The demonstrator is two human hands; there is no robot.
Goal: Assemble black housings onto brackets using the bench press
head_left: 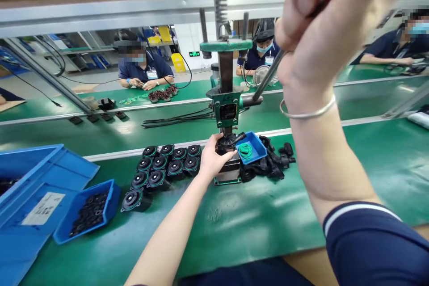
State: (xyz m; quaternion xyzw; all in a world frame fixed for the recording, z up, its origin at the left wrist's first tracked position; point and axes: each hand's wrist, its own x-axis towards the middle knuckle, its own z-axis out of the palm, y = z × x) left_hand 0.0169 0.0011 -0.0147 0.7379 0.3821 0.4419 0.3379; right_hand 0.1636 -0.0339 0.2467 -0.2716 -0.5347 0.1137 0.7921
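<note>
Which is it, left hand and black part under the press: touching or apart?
Touching: the head view shows the left hand curled around the black part.

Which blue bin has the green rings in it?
The small bin just right of the arbor press. Only it shows green rings; the large labelled bin and the shallow bin at left show dark parts.

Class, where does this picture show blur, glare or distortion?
Head view: the right hand looks blurred, close to the lens, while the left hand reads sharper; head view: pale glare marks the green worktop; head view: the near right forearm looms large.
</note>
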